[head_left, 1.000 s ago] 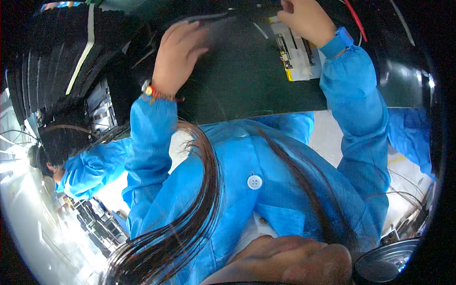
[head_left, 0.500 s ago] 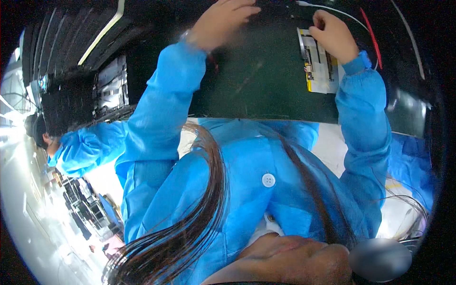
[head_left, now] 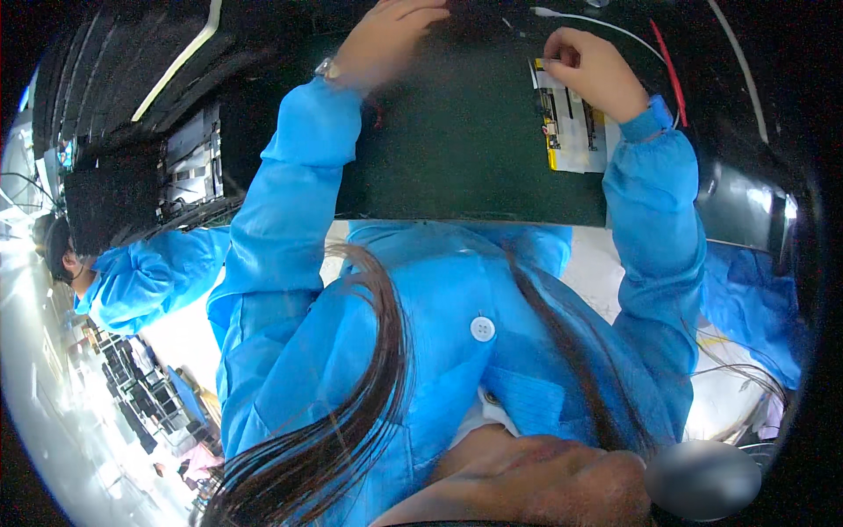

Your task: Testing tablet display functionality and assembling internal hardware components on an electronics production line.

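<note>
The flat pack (head_left: 575,145) lies on the desk (head_left: 439,167), not lifted, my right hand (head_left: 597,70) curled at its end (can't tell if gripping), left hand (head_left: 386,42) loosely open, seemingly empty.

Left hand (head_left: 385,44) farther forward, turned rightward

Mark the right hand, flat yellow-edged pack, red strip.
Right hand (head_left: 604,74), head view, back of the hand.
Flat pack (head_left: 575,135), head view, pale top face.
Red strip (head_left: 670,75), head view, its middle.
</note>
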Demonstrator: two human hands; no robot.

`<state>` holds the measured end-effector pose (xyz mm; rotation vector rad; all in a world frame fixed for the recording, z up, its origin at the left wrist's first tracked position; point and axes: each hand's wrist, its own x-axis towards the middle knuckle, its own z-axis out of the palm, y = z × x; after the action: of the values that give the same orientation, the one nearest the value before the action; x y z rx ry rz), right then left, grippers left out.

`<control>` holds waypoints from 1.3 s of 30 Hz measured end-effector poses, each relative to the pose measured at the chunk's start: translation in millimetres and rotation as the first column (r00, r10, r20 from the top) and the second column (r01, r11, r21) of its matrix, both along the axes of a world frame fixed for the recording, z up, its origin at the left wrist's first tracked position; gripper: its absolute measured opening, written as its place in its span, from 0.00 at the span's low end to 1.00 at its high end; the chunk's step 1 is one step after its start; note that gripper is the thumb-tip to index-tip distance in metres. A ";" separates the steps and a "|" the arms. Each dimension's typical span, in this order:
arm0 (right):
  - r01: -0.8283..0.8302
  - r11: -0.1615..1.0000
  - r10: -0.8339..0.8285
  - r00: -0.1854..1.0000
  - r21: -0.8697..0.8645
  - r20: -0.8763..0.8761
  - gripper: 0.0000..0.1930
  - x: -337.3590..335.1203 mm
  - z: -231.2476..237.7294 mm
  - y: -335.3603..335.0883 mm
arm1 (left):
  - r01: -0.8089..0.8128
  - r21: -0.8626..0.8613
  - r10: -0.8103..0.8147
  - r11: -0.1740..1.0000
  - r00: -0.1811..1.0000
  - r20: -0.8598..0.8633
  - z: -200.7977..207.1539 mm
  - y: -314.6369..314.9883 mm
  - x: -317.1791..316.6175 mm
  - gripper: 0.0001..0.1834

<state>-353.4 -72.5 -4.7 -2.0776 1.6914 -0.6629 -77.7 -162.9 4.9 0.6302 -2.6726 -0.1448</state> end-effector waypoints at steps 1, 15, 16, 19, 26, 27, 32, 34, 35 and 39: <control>-0.103 0.989 0.100 0.994 0.105 0.032 0.11 1.1 6.4 3.4 | 0.000 0.001 0.000 1.000 1.000 -0.003 0.1 0.7 0.6 0.16; -0.330 0.929 0.321 0.944 0.169 0.079 0.09 12.2 16.9 20.8 | -0.025 -0.092 0.023 0.995 1.000 -0.013 -17.1 -1.2 5.9 0.19; -0.329 0.929 0.320 0.944 0.170 0.078 0.09 12.2 17.2 20.8 | -0.024 -0.093 0.022 0.995 1.000 -0.015 -17.1 -1.1 5.4 0.18; -0.314 0.930 0.303 0.949 0.190 0.087 0.10 13.5 21.3 20.8 | -0.023 -0.095 0.021 0.995 1.000 -0.021 -17.1 -0.2 4.1 0.18; -0.064 0.997 0.060 0.994 0.040 0.088 0.11 9.6 14.3 12.7 | -0.060 -0.119 0.059 0.991 0.998 -0.010 -8.2 6.0 11.2 0.17; 0.049 0.996 -0.047 0.999 -0.079 0.027 0.12 7.1 10.7 9.3 | -0.084 -0.066 0.084 0.994 0.996 -0.001 -1.0 11.5 7.6 0.18; 0.188 0.969 -0.178 0.981 -0.162 0.073 0.22 2.1 12.3 4.1 | -0.171 -0.165 0.154 0.971 0.982 -0.106 -12.6 -12.5 -5.3 0.20; 0.188 0.959 -0.184 0.982 -0.214 0.038 0.23 -4.3 2.7 -0.1 | -0.208 -0.139 0.184 0.968 0.969 -0.167 -26.2 -26.8 -14.5 0.18; 0.175 0.961 -0.169 0.985 -0.213 0.044 0.23 -6.7 -2.7 -1.9 | -0.222 -0.141 0.199 0.965 0.967 -0.161 -20.0 -18.6 -29.7 0.18; 0.193 0.972 -0.190 0.981 -0.137 0.031 0.21 -3.1 -5.4 -5.9 | -0.528 -0.545 0.756 0.651 0.510 0.410 18.0 34.0 -31.5 0.15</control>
<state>-356.5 -78.4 -10.1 -2.0080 1.9016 -0.8799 -109.2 -128.8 22.8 1.7657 -2.6413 0.8988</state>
